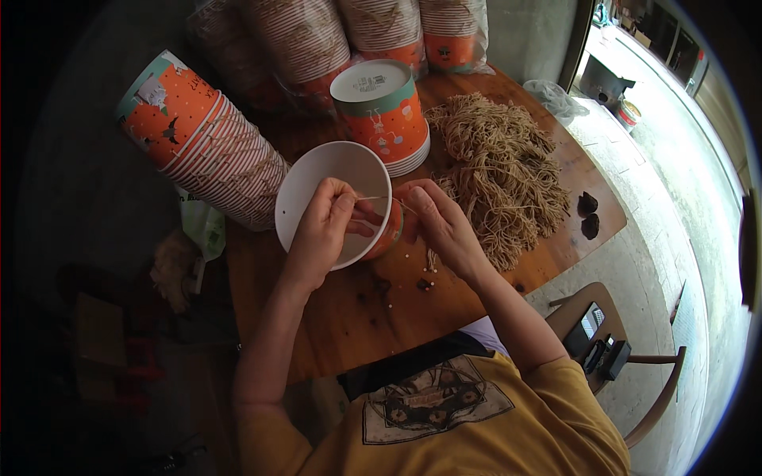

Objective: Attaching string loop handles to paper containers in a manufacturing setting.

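Strand (pixel 371 197) at bucket (pixel 316 169) rim

Pinching narrowly at dial centre, left hand (pixel 322 218) across bucket mouth, right hand (pixel 441 222) just outside. Looks partway: note corded stacked buckets (pixel 213 157) at ten o'clock, loose cord pile (pixel 498 176) left at two.

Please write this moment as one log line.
left hand: pinches cord at mouth of tilted bucket | right hand: at bucket rim | nearby: cord pile

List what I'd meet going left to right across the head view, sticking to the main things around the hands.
Leaning stack of orange cups → open cup with white inside → pile of tan cord → two dark lumps.
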Demonstrator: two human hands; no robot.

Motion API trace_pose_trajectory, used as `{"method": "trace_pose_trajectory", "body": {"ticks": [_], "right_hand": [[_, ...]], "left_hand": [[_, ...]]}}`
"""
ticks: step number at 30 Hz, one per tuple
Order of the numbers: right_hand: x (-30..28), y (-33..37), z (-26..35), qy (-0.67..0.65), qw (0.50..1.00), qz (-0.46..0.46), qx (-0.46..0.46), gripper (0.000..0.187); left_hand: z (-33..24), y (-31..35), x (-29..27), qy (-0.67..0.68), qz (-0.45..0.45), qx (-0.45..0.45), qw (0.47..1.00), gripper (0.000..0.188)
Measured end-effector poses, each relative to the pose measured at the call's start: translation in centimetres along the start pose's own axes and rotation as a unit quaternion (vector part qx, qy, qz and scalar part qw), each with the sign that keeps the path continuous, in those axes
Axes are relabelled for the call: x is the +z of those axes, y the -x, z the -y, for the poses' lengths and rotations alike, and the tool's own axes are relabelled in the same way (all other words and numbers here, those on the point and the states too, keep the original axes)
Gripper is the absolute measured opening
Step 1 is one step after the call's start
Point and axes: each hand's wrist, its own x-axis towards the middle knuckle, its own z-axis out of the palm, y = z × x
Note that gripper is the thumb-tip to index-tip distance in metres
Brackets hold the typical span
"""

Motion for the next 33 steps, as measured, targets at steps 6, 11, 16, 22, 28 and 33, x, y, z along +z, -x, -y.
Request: {"method": "trace_pose_trajectory", "body": {"ticks": [6,11,16,22,28,33], "right_hand": [[0.3,-0.9,0.9,0.191,0.975,-0.083,-0.071,0.033],[-0.2,-2.5,1.9,0.283,0.957,-0.028,-0.051,0.021],[-0.7,-3.6,-0.1,0.139,0.990,-0.012,-0.003,0.020],[-0.7,-3.5,-0.5,0.056,0.998,-0.007,-0.022,0.024],[-1.0,-3.9,-1.0,0.079,0.997,0.002,-0.007,0.024],[-1.0,-3.8,-0.9,0.059,0.998,0.000,0.015,0.024]], "left_hand": [[-0.5,-1.4,0.2,-0.129,-0.012,0.161,0.978,0.012],[-1.4,-2.6,0.4,-0.104,0.022,0.126,0.986,0.012],[-0.9,-2.8,0.0,0.016,-0.002,0.000,1.000,0.015],[-0.3,-3.5,0.5,0.041,0.051,-0.060,0.996,0.013],[0.2,-3.6,1.3,0.028,0.038,-0.040,0.998,0.013],[0.1,-3.3,1.1,0.053,0.040,-0.030,0.997,0.012]]}}
